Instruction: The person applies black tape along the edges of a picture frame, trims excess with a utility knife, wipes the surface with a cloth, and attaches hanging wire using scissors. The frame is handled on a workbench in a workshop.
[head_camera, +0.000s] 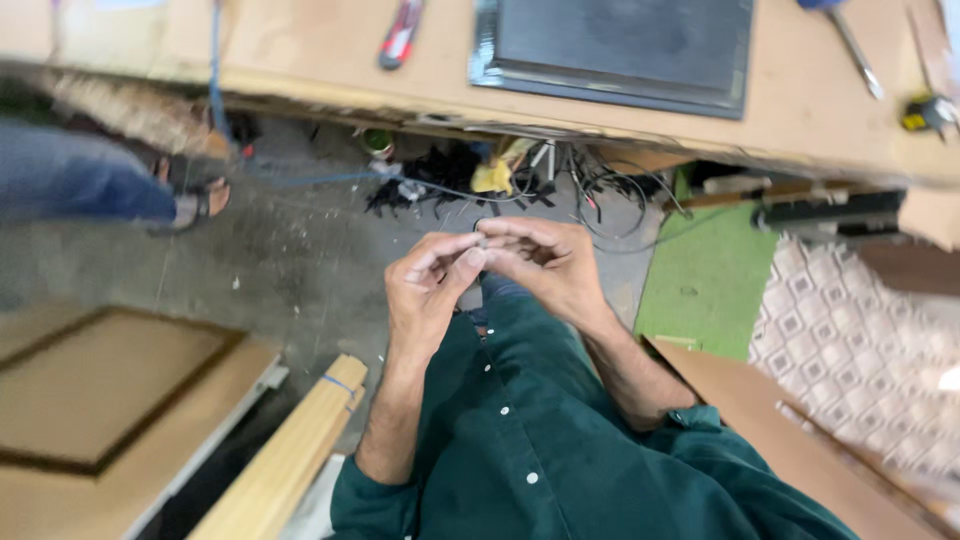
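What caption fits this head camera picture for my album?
Two hands, left hand and right hand, pinch something tiny together over a dusty floor beside a cluttered workbench.

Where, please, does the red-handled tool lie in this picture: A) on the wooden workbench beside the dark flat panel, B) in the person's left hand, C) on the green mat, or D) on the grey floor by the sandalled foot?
A: the red-handled tool rests on the wooden workbench, just left of the dark flat panel, away from both hands.
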